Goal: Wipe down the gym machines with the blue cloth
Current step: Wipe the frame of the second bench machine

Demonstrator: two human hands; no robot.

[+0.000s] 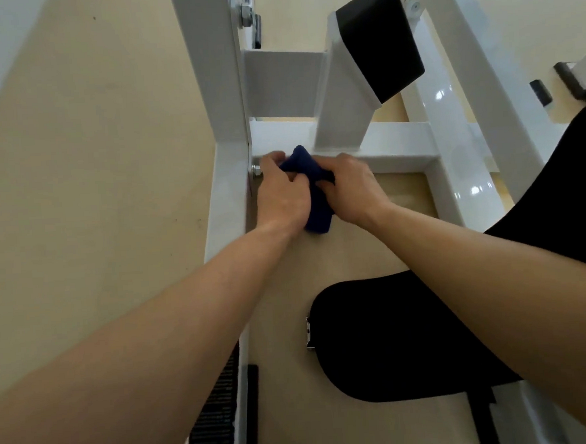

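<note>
"Where is the blue cloth [318,216] from your side?"

"Bunched up between the two hands, right at the low white crossbar [396,143] of the gym machine [448,92]. Its top corner pokes up in front of the bar's near edge, and its lower end hangs out below the wrists."

"Which hand has hold of it?"

"Both do. The left hand [279,195] is curled round the cloth's left side with the back of the hand up. Its knuckles are close to the bolt [257,170] where the crossbar meets the upright post [214,72]. The right hand [353,187] grips the other side, fingers folded in around the fabric. Neither hand is open at all, and the two almost meet over the cloth."

"Is the cloth actually on the metal?"

"I can't tell from here. It sits up against the front of the bar, but the hands hide the spot where it would touch."

"What else is around them?"

"A sloped white column [340,116] rises from the crossbar just behind the hands and carries a black pad [380,38] at its top. Nearer the person there is a black seat [394,335] under the right forearm. A ribbed black footplate [214,415] lies low on the left beside the frame rail. Everything stands on a beige floor [92,165]."
</note>
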